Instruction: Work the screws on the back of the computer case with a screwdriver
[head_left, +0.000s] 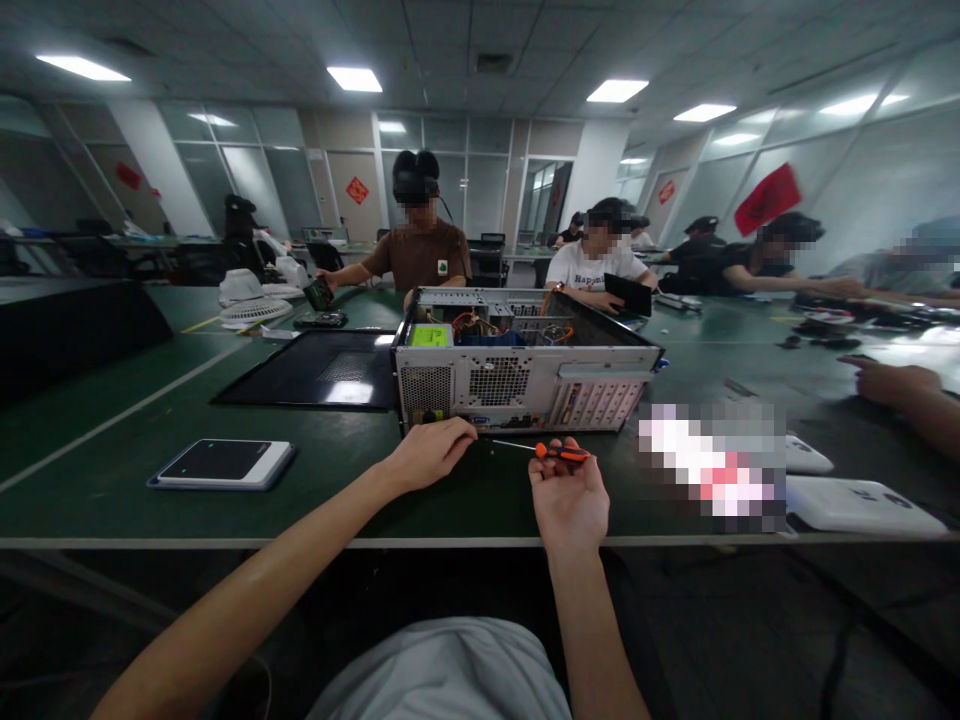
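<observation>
A screwdriver with an orange and black handle lies across the fingers of my right hand, palm up and closed on the handle. Its thin shaft points left toward my left hand. The fingers of that hand are pinched together by the screwdriver's tip, and whatever they hold is too small or hidden to make out. Just beyond both hands stands a computer case with its top side open, its rear panel with vents and slots facing me. Wires and a green-labelled power supply show inside.
A black side panel lies left of the case. Nearer on the left is a flat white-and-black device. White objects and a blurred-out patch lie to the right. Another person's hand reaches in at the right edge; co-workers sit across the table.
</observation>
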